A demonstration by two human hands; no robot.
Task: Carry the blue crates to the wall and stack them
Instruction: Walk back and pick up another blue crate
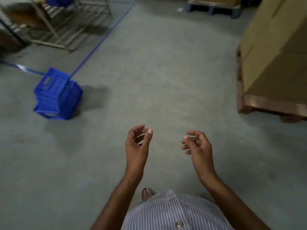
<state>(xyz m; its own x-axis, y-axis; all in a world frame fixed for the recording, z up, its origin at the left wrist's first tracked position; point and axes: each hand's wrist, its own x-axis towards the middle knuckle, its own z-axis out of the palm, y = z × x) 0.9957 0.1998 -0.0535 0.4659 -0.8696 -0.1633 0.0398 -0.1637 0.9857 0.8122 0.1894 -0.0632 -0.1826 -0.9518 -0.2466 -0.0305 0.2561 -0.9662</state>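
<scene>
Fingers (150,131) loosely curled, empty, left hand (137,147), right hand (199,146), blue crates (57,94) leftward, rack (66,25) beyond, boxes (274,52) right

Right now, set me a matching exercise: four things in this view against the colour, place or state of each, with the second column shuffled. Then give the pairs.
Column one
1. crates
2. rack
3. boxes
4. left hand

Column two
A. brown, on a pallet at right
B. empty, fingers loosely curled
C. blue, on the floor at left
D. metal, top left corner

Pairs: 1-C, 2-D, 3-A, 4-B
</scene>
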